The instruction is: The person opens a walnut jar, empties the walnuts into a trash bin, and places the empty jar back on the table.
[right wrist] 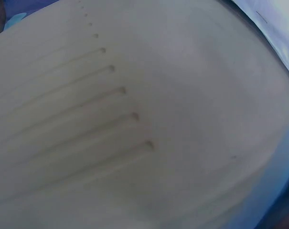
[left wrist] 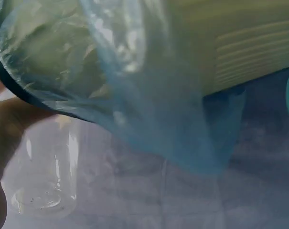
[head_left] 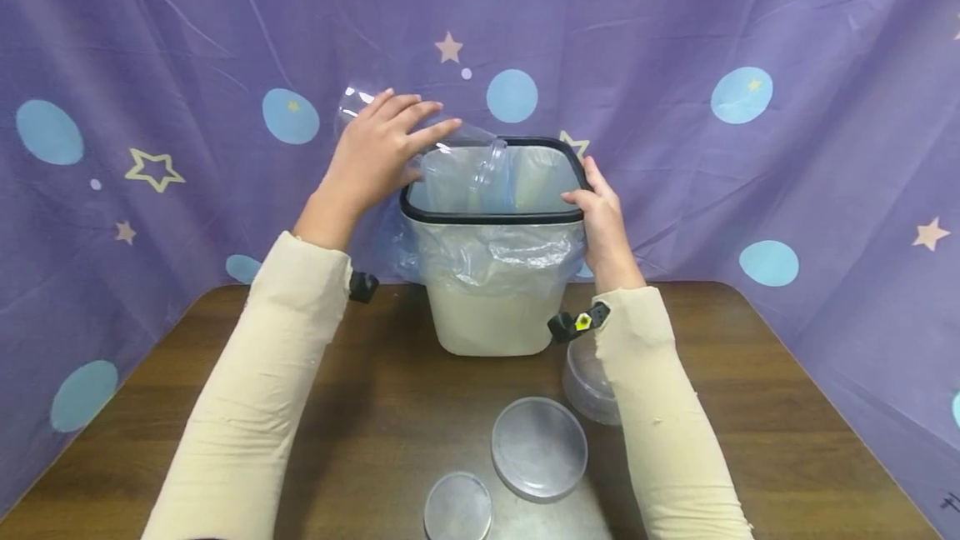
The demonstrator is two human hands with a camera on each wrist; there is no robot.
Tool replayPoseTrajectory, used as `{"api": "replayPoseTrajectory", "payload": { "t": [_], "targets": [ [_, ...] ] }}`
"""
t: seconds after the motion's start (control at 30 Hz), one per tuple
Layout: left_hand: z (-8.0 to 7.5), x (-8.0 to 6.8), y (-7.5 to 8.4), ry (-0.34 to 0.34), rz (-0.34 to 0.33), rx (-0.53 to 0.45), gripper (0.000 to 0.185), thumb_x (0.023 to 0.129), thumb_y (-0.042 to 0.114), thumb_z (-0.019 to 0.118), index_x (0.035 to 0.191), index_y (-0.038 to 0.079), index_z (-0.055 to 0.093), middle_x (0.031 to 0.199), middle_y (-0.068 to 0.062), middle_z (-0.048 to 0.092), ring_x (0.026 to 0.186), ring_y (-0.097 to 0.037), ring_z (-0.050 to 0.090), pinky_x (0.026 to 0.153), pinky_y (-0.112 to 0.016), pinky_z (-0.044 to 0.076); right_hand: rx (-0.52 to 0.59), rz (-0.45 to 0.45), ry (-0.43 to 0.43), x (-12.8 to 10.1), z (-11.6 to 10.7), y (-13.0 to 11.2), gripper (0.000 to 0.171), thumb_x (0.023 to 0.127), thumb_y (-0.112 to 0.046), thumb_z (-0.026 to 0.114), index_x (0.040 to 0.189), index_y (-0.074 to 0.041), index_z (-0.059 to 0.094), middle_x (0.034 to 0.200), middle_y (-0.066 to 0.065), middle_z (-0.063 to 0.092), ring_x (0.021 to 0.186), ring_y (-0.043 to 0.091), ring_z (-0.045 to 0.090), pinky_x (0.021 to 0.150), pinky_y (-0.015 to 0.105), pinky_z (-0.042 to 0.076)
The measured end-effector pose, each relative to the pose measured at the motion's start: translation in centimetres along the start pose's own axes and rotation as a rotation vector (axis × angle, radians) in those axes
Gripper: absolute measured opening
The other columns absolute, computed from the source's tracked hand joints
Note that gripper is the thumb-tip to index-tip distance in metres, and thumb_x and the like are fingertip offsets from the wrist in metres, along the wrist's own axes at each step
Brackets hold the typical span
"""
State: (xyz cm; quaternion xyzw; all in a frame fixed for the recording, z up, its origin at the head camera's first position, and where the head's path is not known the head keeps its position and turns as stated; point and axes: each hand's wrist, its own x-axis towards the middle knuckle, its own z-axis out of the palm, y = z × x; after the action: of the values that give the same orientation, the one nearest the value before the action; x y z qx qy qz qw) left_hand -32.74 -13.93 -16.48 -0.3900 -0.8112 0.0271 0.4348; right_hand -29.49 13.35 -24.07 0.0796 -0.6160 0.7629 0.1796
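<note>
My left hand holds a clear plastic jar on its side, with the open end sloping down over the mouth of a trash bin. The jar's round base shows in the left wrist view. The cream trash bin has a black rim and a pale blue bag folded over its edge. At the bin's right side, my right hand grips the rim, thumb over the top and fingers outside. The bin's ribbed wall fills the right wrist view.
Two round, flat lids lie on the brown wooden table near the front. A clear round tub stands partly hidden under the right forearm. Behind the bin hangs a purple curtain with stars and dots.
</note>
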Motion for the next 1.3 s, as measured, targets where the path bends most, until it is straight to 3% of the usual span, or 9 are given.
{"api": "replayPoseTrajectory", "payload": {
  "t": [0.2,0.4,0.57,0.77,0.97,1.2,1.3],
  "targets": [
    [0.8,-0.7,-0.1,0.116,-0.11,-0.055,0.076,0.065,0.019,0.086,0.134,0.02,0.054,0.133,-0.011,0.054,0.123,-0.034,0.046,0.109,-0.043,0.03,-0.002,0.018,0.007,0.2,0.0,0.2,0.073,0.08,0.005,0.044,0.149,-0.008,0.023,0.156,0.0,0.019,0.141,0.006,0.015,0.108,0.013,0.021],
    [1.0,-1.3,-0.2,0.16,-0.152,-0.043,0.076,0.064,0.016,0.086,0.133,0.021,0.054,0.133,-0.009,0.055,0.123,-0.032,0.046,0.11,-0.044,0.029,0.019,0.018,0.008,0.4,0.1,0.3,0.073,0.08,0.007,0.044,0.149,-0.006,0.022,0.156,0.002,0.019,0.141,0.007,0.016,0.108,0.013,0.022],
    [1.1,-2.0,-0.6,0.18,-0.208,-0.092,0.078,0.063,0.019,0.087,0.134,0.02,0.054,0.133,-0.009,0.054,0.122,-0.033,0.047,0.108,-0.046,0.031,0.017,0.01,0.011,0.4,0.1,0.5,0.073,0.08,0.006,0.044,0.149,-0.007,0.022,0.156,0.005,0.018,0.141,0.008,0.017,0.109,0.015,0.022],
    [1.4,-3.2,-0.7,0.207,-0.375,-0.225,0.084,0.061,0.026,0.088,0.136,0.019,0.051,0.134,-0.008,0.054,0.121,-0.033,0.046,0.105,-0.045,0.033,-0.009,0.011,0.017,0.3,0.2,0.6,0.073,0.08,0.005,0.045,0.148,-0.008,0.024,0.156,0.004,0.02,0.141,0.007,0.018,0.108,0.014,0.022],
    [1.9,-4.4,-0.8,0.269,-0.512,-0.385,0.088,0.06,0.024,0.089,0.138,0.014,0.048,0.134,-0.011,0.054,0.122,-0.03,0.047,0.105,-0.042,0.032,0.005,0.007,0.007,0.3,0.4,0.5,0.073,0.08,0.005,0.044,0.149,-0.008,0.023,0.156,0.005,0.019,0.141,0.008,0.017,0.109,0.015,0.021],
    [2.8,-6.9,-0.7,0.383,-0.683,-0.589,0.086,0.065,0.016,0.087,0.14,0.009,0.044,0.132,-0.013,0.055,0.122,-0.022,0.048,0.106,-0.033,0.034,-0.018,0.008,0.011,0.0,0.5,0.5,0.072,0.08,0.004,0.045,0.148,-0.008,0.024,0.156,0.003,0.02,0.141,0.008,0.016,0.109,0.015,0.021],
    [3.3,-8.2,-0.6,0.415,-0.76,-0.683,0.083,0.069,0.015,0.084,0.141,0.013,0.042,0.133,-0.009,0.054,0.123,-0.015,0.047,0.103,-0.032,0.037,-0.022,-0.007,0.008,-0.2,0.6,0.5,0.072,0.08,0.004,0.045,0.148,-0.007,0.024,0.156,0.004,0.02,0.141,0.009,0.016,0.109,0.016,0.021]
  ]
}}
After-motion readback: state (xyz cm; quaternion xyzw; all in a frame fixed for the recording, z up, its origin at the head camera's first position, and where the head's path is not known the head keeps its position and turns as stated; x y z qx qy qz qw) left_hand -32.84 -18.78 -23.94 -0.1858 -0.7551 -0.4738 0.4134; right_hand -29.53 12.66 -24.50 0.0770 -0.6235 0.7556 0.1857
